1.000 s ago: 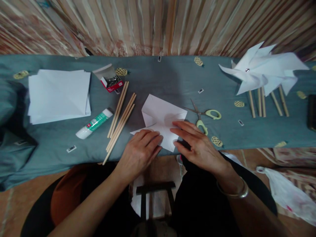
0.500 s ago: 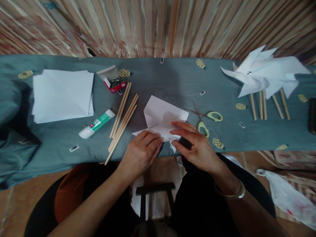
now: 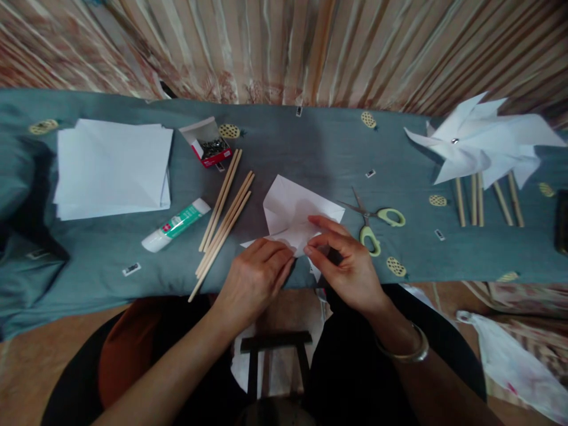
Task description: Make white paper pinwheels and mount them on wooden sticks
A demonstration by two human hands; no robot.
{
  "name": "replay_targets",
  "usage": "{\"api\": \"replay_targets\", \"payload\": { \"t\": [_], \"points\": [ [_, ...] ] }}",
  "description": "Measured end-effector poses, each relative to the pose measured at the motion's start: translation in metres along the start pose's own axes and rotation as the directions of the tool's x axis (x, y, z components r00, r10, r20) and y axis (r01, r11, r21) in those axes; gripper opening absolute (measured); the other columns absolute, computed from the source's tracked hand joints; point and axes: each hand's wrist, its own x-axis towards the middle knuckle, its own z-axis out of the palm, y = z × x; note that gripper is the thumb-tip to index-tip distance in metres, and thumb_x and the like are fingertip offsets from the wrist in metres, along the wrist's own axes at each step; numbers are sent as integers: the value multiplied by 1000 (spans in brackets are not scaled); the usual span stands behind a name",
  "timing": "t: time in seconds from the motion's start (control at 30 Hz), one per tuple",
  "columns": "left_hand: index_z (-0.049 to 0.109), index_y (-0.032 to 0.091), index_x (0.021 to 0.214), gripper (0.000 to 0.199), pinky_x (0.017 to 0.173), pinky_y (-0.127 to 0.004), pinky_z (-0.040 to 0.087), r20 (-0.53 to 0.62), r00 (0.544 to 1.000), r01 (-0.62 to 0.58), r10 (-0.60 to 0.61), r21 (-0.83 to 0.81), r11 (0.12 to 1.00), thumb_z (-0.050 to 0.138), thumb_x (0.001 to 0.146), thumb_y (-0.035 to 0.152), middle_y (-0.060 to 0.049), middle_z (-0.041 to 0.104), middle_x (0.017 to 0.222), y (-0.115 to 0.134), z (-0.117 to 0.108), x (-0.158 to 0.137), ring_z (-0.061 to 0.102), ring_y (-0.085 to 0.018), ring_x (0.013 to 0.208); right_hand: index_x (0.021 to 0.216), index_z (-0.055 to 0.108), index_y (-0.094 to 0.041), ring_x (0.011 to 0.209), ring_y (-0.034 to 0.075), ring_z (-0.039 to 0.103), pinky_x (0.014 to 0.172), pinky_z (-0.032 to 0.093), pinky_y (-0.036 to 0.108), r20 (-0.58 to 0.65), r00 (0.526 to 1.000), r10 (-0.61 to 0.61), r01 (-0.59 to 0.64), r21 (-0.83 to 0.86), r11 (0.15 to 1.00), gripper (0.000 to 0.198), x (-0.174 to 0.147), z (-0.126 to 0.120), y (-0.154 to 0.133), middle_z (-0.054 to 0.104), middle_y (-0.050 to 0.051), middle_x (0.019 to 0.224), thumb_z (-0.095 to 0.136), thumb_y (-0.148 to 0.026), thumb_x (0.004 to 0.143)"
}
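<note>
A white sheet of paper [image 3: 299, 204], cut and partly folded, lies near the front edge of the cloth-covered table. My left hand [image 3: 261, 266] is closed on its near left part, with the fingertips pressed together at the paper's middle. Thumb and index finger of my right hand [image 3: 346, 260] pinch a flap of the same paper at its near right side, while the other fingers curve above it. Part of the paper is hidden under both hands. Just right of it lie open scissors [image 3: 366, 219] with light green handles.
On the left are a stack of white paper [image 3: 113, 168], a glue stick [image 3: 176, 225], several wooden sticks [image 3: 224, 228] and an open red box [image 3: 210, 148] of small metal pins. Finished paper pinwheels [image 3: 488, 139] on sticks lie at the right. A curtain [image 3: 275, 53] hangs behind.
My right thumb and index finger have closed together on the paper's flap, drawing it toward the middle. My left hand stays in place on the paper. The view has shifted slightly.
</note>
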Motion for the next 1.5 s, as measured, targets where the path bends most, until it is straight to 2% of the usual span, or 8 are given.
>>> {"api": "replay_targets", "payload": {
  "t": [0.23, 0.43, 0.7, 0.97, 1.3, 1.5],
  "points": [
    [64, 9, 107, 17, 78, -33, 59, -35, 999, 32, -33, -42, 999, 59, 91, 16, -10, 71, 94, 2, 0, 0, 68, -20, 86, 77, 67, -21, 127, 28, 55, 107, 45, 50, -80, 997, 3, -9, -74, 997, 6, 4, 7, -1, 60, 13, 136, 65, -23, 82],
    [67, 8, 106, 17, 77, -32, 58, 4, 1000, -7, 7, -87, 996, 58, 91, 11, -11, 69, 93, -1, -2, -2, 65, -20, 87, 75, 68, -19, 125, 29, 57, 103, 48, 48, -119, 992, -40, 18, -185, 983, 8, 7, 10, -1, 62, 15, 133, 65, -20, 82],
    [66, 8, 107, 18, 75, -31, 58, 8, 1000, 9, -9, -78, 997, 58, 92, 12, -9, 67, 91, -4, 3, -5, 63, -18, 86, 76, 67, -18, 126, 29, 55, 105, 47, 49, -128, 984, -120, 83, -264, 961, 9, 7, 16, -1, 62, 17, 131, 63, -19, 84],
    [66, 8, 108, 18, 73, -31, 59, 4, 1000, -3, 4, -52, 999, 57, 92, 12, -9, 67, 91, -5, 3, -4, 63, -18, 84, 78, 66, -20, 125, 28, 56, 104, 48, 51, -128, 983, -132, 92, -282, 955, 9, 6, 15, 1, 62, 15, 131, 61, -21, 86],
    [66, 7, 107, 18, 73, -32, 60, -18, 1000, -20, 19, -24, 1000, 59, 91, 11, -10, 67, 91, -4, 3, -3, 63, -19, 84, 81, 66, -17, 125, 28, 55, 104, 48, 47, -142, 967, -213, 162, -305, 938, 8, 3, 17, -1, 63, 17, 129, 61, -16, 87],
    [65, 8, 108, 18, 73, -31, 60, -12, 1000, -18, 18, -14, 1000, 58, 92, 12, -9, 68, 91, -3, 2, -1, 64, -18, 84, 83, 66, -20, 126, 27, 55, 104, 49, 49, -136, 971, -197, 149, -302, 942, 9, 2, 18, 0, 62, 14, 130, 59, -17, 88]
  ]
}}
